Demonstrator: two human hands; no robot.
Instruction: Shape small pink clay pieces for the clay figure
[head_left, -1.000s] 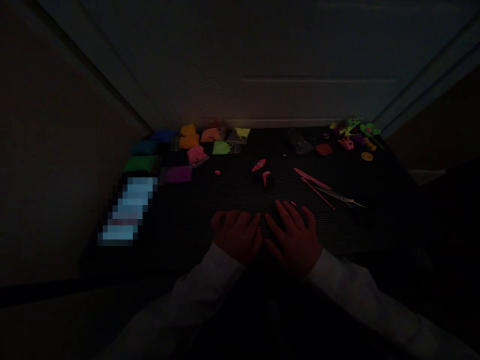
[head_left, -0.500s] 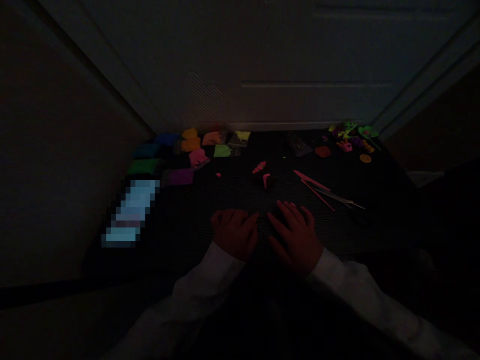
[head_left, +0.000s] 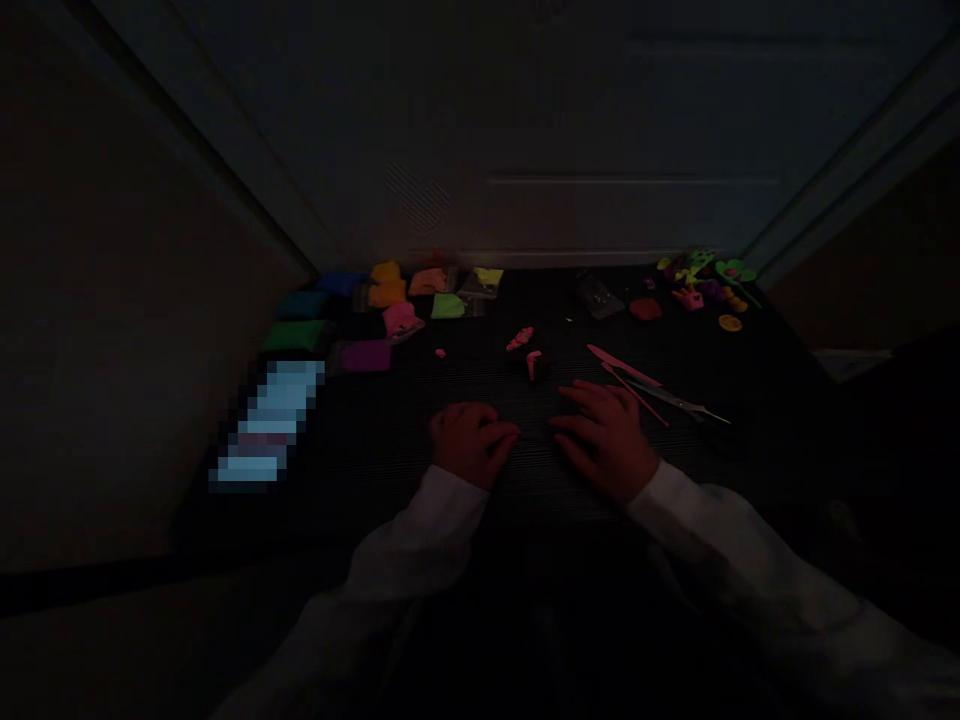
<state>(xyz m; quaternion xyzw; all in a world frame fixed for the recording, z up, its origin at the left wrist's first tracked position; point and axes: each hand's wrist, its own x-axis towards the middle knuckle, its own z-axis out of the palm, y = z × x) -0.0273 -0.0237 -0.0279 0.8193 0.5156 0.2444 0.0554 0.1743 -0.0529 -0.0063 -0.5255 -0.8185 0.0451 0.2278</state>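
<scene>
Two bare hands work in dim light at a dark surface (head_left: 397,400), both nearer the person than a small dark piece with pink trim (head_left: 533,365). The left hand (head_left: 466,442) lies to the near left of that piece, its fingers curled; whether its grip is closed, or holds anything, cannot be told in the gloom. The right hand (head_left: 606,438) lies to the piece's near right, its grip apart, thumb and fingers spread and nothing visible between them.

Just beyond the dark piece sits a bumpy pink strip (head_left: 520,339); a pink scrap (head_left: 440,353) lies to its left. To the right of the piece, a pink blade-shaped tool (head_left: 622,365) and a thin pink stick (head_left: 637,396) lie by a pair of scissors (head_left: 675,400).

Far left of the piece, bags of colored material, among them a purple bag (head_left: 365,356) and a green bag (head_left: 296,335), line the surface near a lit, pixelated panel (head_left: 270,420). Far right of it are a red lump (head_left: 646,309), a yellow disc (head_left: 730,323) and a green flower shape (head_left: 736,271).
</scene>
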